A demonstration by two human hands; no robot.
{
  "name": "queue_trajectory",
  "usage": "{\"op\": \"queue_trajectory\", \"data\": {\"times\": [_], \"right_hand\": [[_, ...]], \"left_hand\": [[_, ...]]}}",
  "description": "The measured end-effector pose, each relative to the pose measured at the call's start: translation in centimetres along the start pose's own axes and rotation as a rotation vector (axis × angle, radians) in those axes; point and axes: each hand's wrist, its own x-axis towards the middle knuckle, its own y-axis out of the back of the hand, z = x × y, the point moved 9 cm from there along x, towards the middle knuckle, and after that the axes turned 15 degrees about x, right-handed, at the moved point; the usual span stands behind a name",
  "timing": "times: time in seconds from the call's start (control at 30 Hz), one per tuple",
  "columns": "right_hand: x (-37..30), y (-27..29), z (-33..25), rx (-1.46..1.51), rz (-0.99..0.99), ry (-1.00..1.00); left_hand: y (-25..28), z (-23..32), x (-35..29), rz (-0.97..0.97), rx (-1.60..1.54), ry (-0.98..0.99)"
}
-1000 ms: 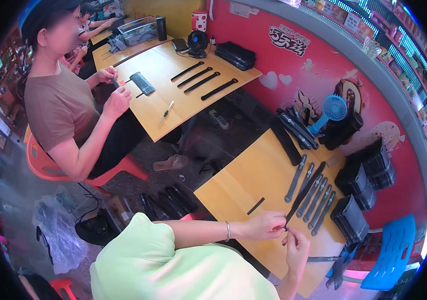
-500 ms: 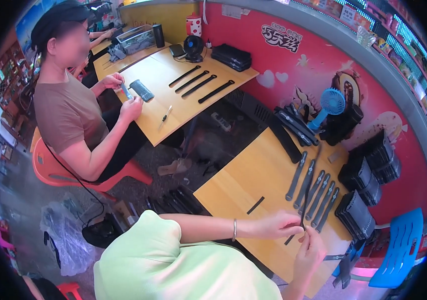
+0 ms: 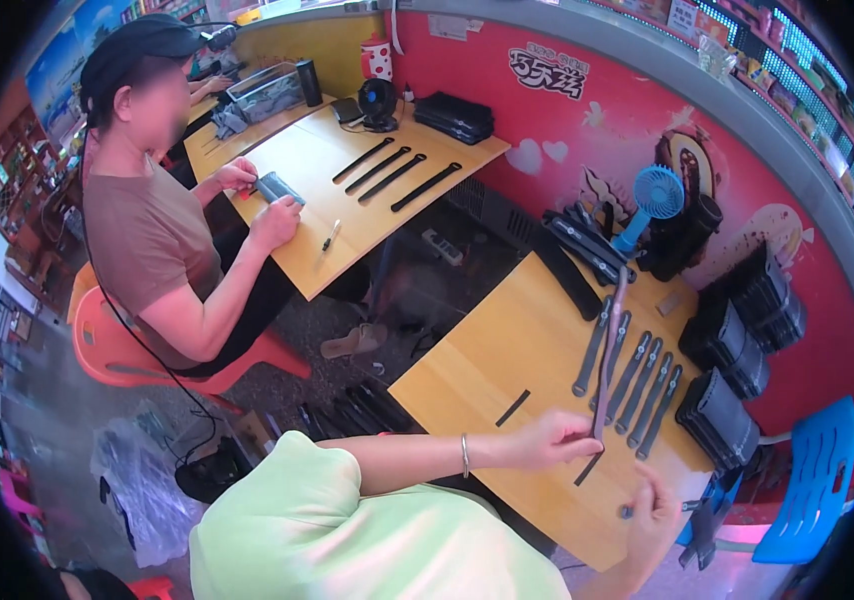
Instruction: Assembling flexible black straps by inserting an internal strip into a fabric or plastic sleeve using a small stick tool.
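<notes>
My left hand is closed on a long dark strap, which stretches away from me over the desk towards the blue fan. My right hand is apart from that strap, near the table's right edge, its fingers slightly curled and apart with nothing visible in them. Another dark strap lies partly hidden behind this hand. Several flat grey straps lie side by side beyond my hands. One short black strip is left of my left hand; another lies just below its fingers.
Stacks of black packs line the wooden table's right side. A blue handheld fan and black bundles stand at the back. A blue chair is at right. A co-worker handles a grey-blue packet at another table, with black straps.
My right hand has come off the held strap and moved right and towards me. The strap now hangs from my left hand alone. The co-worker's hands have moved onto the packet.
</notes>
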Motion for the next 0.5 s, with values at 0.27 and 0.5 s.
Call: {"op": "queue_trajectory", "data": {"times": [0.27,0.5], "right_hand": [[0.7,-3.5,-1.7,0.104,0.111,0.352],[1.2,-3.7,1.7,0.639,0.134,0.350]], "left_hand": [[-1.6,1.3,0.3,-0.161,0.084,-0.033],[-1.0,2.3,1.2,-0.062,0.087,-0.025]]}}
